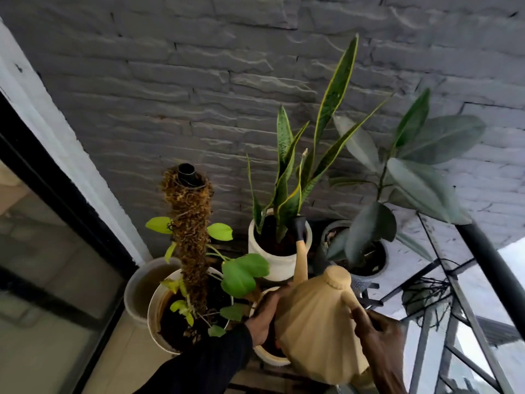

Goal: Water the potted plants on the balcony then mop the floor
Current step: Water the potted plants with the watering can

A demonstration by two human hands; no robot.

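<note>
Beige watering can (318,322) tilted, black spout tip over the soil of the snake plant (298,172) in its white pot (279,267). Right hand (377,336) fingers grasping the can's handle. Left hand (267,317) fingers flat against the can's side, released. Moss-pole pot (154,311) to the left, rubber plant (412,166) right, grey brick wall (199,81) behind.

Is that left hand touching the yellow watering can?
Touching. The head view shows the left hand with its fingers laid against the side of the watering can, near the spout's base, with no gap.
</note>
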